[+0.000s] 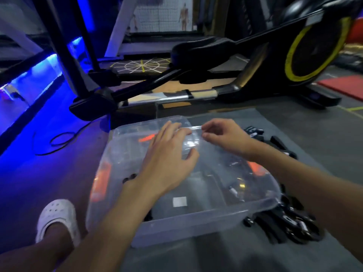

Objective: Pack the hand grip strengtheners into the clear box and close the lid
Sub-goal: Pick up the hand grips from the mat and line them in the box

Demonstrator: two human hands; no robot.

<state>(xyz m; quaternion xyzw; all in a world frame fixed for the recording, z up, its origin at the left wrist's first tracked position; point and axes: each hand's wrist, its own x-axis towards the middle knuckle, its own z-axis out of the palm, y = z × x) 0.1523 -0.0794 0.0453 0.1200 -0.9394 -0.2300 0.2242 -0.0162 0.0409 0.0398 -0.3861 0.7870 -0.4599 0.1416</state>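
Observation:
The clear box [186, 226] stands on the grey floor mat in front of me, with orange latches on its left and right sides. Its clear lid [135, 134] lies over the box and looks tilted. My left hand [169, 160] rests flat on the lid with fingers spread. My right hand [222, 134] pinches the lid's far edge. Black hand grip strengtheners [284, 226] lie in a pile on the mat by the box's near right corner. More strengtheners [275, 142] lie beyond my right wrist. A few dark shapes show through the box, blurred.
A black and yellow elliptical trainer [216, 55] stands just behind the box. A black cable [59, 142] loops on the blue-lit floor to the left. My foot in a white clog [57, 218] is near the box's left corner. A red mat [343, 85] lies at the far right.

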